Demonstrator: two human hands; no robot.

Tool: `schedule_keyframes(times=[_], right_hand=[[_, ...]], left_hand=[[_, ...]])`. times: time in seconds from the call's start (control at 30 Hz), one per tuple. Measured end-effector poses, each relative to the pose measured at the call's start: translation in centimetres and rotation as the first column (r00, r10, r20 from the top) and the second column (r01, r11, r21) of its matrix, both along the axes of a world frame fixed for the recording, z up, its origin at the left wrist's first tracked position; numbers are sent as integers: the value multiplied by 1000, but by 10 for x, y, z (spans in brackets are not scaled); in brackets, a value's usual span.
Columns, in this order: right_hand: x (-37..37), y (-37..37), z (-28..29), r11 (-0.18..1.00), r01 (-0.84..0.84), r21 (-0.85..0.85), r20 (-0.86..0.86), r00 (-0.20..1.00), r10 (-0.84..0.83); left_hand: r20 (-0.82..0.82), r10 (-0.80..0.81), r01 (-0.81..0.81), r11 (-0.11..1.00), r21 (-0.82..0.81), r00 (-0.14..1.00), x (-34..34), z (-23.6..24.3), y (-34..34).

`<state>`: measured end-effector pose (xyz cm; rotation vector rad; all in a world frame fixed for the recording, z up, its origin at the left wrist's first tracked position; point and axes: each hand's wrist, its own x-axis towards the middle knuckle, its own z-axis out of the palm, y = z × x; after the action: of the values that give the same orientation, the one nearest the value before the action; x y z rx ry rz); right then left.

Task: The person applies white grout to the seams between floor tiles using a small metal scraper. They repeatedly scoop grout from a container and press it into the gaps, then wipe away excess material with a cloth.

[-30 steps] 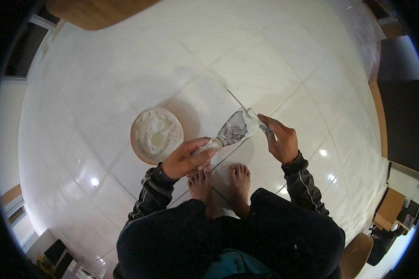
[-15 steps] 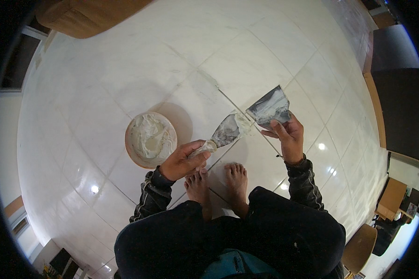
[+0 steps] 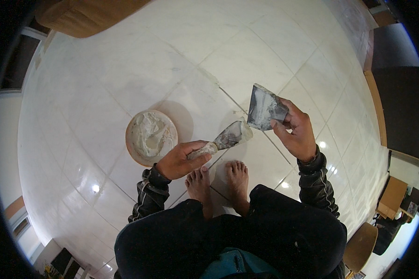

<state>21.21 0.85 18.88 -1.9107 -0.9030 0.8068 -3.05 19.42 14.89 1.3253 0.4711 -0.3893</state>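
My left hand [image 3: 181,162] is closed round the handle of a putty knife [image 3: 232,136], whose grimy blade is smeared with pale paste. Raised at the right, my right hand [image 3: 297,130] grips a wide, flat, dark spreader [image 3: 266,106] streaked with white, held just above and right of the knife's tip. An orange-rimmed round bowl [image 3: 132,129] of creamy white paste [image 3: 152,135] rests on the white tiled floor [image 3: 97,186], left of my left hand. Below my hands a dark grout line [image 3: 233,100] runs diagonally, with paste smudges near it. My bare feet show beneath my hands.
A brown upholstered piece of furniture [image 3: 91,16] stands at the upper left. Along the right edge are dark panels [image 3: 395,111], a cardboard box [image 3: 390,195] and a rounded brown seat [image 3: 361,246]. Walls with openings curve along the left side.
The spreader in my right hand came up into view and has since turned and tilted differently. My right hand moved rightward; the putty knife dropped slightly lower, away from the spreader.
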Motion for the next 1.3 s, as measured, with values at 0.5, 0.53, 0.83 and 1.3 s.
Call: schedule_keyframes(times=[0.5,0.53,0.83,1.3], right_hand=[[-7,-6,-27,982,-180,-65,32,983,182],[-6,-9,-32,985,-171,-2,17,985,171],[-12,-13,-31,984,-168,-54,30,985,170],[-27,-23,-38,979,-200,-48,341,918,205]], left_hand=[[5,-49,49,999,-2,999,-2,-10,2],[7,-52,52,999,-3,999,-2,-10,2],[-12,80,-80,975,-206,997,-7,-19,-8],[32,168,-154,954,-256,985,-6,-22,-22]])
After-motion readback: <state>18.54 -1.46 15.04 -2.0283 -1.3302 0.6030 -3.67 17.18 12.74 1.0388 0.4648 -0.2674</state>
